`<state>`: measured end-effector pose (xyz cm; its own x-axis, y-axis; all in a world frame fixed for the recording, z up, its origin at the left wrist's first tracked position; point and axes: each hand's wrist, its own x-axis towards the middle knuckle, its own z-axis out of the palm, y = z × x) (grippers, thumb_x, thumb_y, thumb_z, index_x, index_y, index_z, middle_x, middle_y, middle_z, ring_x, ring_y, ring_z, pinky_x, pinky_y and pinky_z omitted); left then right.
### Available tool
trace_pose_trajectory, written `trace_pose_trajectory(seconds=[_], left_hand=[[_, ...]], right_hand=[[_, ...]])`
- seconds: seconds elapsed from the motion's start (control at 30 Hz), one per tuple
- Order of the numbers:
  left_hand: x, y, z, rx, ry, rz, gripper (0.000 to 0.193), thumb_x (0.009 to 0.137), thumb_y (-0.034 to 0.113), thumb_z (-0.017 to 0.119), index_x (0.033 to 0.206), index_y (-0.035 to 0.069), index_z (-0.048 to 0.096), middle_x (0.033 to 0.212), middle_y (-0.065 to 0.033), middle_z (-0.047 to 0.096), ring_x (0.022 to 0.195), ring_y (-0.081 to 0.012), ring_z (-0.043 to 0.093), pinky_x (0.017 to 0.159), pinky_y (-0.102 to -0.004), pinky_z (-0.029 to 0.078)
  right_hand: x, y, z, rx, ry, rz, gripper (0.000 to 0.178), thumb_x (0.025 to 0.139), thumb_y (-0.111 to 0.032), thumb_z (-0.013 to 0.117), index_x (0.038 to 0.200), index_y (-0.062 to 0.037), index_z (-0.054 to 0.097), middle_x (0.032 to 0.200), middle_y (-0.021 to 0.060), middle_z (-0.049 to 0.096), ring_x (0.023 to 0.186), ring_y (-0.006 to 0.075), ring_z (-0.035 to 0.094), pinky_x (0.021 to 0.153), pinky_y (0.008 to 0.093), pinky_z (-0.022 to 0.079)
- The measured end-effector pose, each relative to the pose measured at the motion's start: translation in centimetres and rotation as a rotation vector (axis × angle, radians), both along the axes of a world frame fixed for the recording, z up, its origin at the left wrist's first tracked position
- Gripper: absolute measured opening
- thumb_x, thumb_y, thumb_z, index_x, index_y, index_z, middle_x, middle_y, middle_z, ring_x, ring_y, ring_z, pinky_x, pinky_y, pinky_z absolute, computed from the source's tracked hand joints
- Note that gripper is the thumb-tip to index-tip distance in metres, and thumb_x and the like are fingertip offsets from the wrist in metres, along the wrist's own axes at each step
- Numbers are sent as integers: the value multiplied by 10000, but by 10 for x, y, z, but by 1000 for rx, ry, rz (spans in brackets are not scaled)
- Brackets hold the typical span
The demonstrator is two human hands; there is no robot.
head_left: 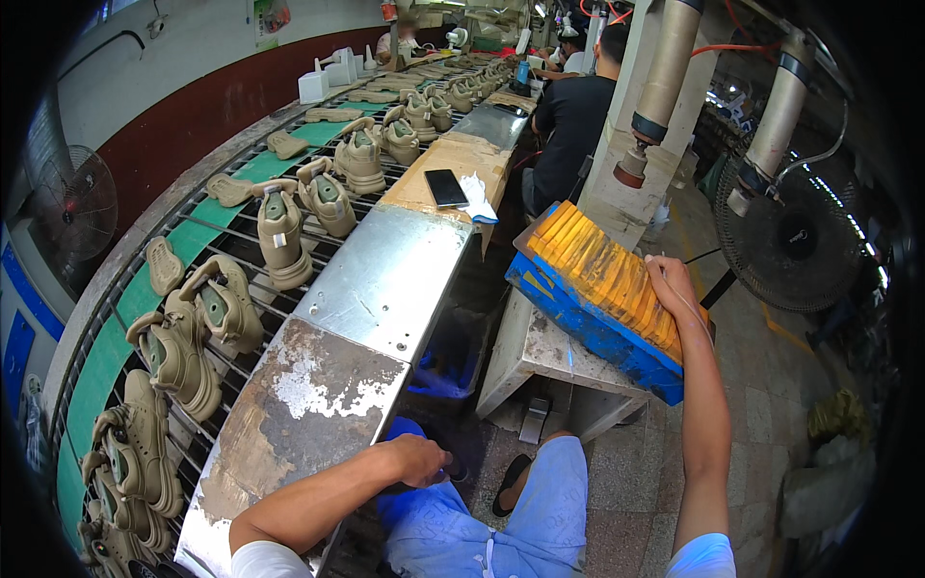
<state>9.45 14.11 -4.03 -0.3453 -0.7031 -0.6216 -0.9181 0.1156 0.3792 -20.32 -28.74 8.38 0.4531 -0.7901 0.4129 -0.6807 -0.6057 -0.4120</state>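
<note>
My right hand [672, 282] curls over the edge of a row of grimy yellow slats [602, 270] set in a tilted blue box-shaped frame [578, 323]. A thin pale cord runs by its wrist. Low by my lap, beside the worn bench edge, my left hand [421, 459] is closed. Something dark shows at its fingers, too unclear to name. To the left, several beige shoes [281, 236] stand on a roller conveyor [226, 385], with loose soles [166, 265] along its far side on a green strip [96, 380].
A metal-topped bench [376, 275] borders the conveyor, carrying a phone [445, 188] and a white cloth [477, 199]. The blue frame rests on a pale stand [549, 347]. Metal cylinders [665, 67] hang overhead at right, near a black fan [790, 231]. A person in black [578, 120] sits ahead.
</note>
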Motion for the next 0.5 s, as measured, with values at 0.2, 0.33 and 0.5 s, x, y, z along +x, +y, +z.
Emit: trace_pose_trajectory(seconds=[0.2, 0.33, 0.5], left_hand=[[2, 3, -3, 8, -4, 15, 483, 1048, 464, 587, 1377, 115, 640, 1117, -215, 755, 1075, -434, 711, 922, -542, 563], [0, 0, 2, 15, -9, 12, 486, 1049, 466, 585, 1381, 115, 637, 1122, -215, 755, 1078, -434, 710, 925, -541, 562], [0, -1, 1, 22, -15, 23, 487, 1051, 468, 583, 1392, 124, 634, 1127, -214, 755, 1080, -434, 710, 924, -541, 562]], right_hand=[[10, 11, 6, 107, -33, -2, 444, 1055, -364, 585, 900, 33, 712, 693, 221, 641, 683, 354, 705, 690, 483, 508], [6, 6, 5, 73, -13, -1, 446, 1055, -365, 585, 903, 36, 710, 701, 229, 638, 701, 363, 703, 699, 488, 504], [6, 1, 2, 52, -1, -2, 447, 1051, -363, 591, 901, 43, 702, 737, 255, 639, 739, 388, 691, 721, 501, 494]])
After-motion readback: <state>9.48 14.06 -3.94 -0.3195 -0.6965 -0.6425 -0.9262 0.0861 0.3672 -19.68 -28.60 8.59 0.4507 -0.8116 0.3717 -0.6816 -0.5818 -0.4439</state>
